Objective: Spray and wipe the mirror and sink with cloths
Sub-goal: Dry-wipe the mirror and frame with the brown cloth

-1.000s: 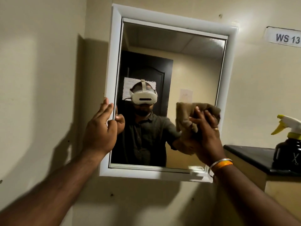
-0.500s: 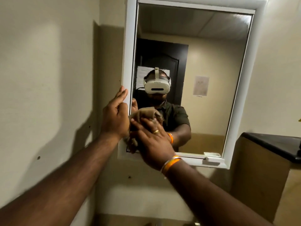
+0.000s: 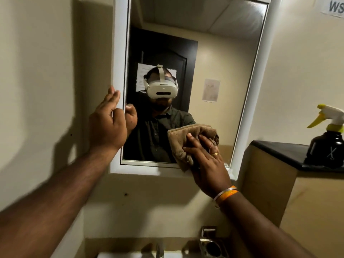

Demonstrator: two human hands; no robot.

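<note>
A wall mirror [image 3: 214,53] in a white frame [image 3: 118,53] fills the upper middle of the view. My left hand [image 3: 107,123] holds the frame's left edge, thumb and forefinger curled round it and the other fingers pointing up. My right hand [image 3: 204,161] presses a folded brown cloth [image 3: 186,138] flat against the glass at the mirror's lower right, fingers spread over it. Part of the cloth hangs over the bottom frame. A strip of the white sink [image 3: 130,255] shows at the bottom edge, with the tap [image 3: 160,248] above it.
A black spray bottle [image 3: 327,146] with a yellow and white trigger stands on a dark counter [image 3: 279,149] at the right. A metal wall holder [image 3: 210,244] sits below the mirror. A paper label [image 3: 335,6] is on the wall top right.
My right hand has swept the cloth from the mirror's lower left to its lower right. My left hand has stayed on the frame's left edge. The view has swung right, and the bottle shows again.
</note>
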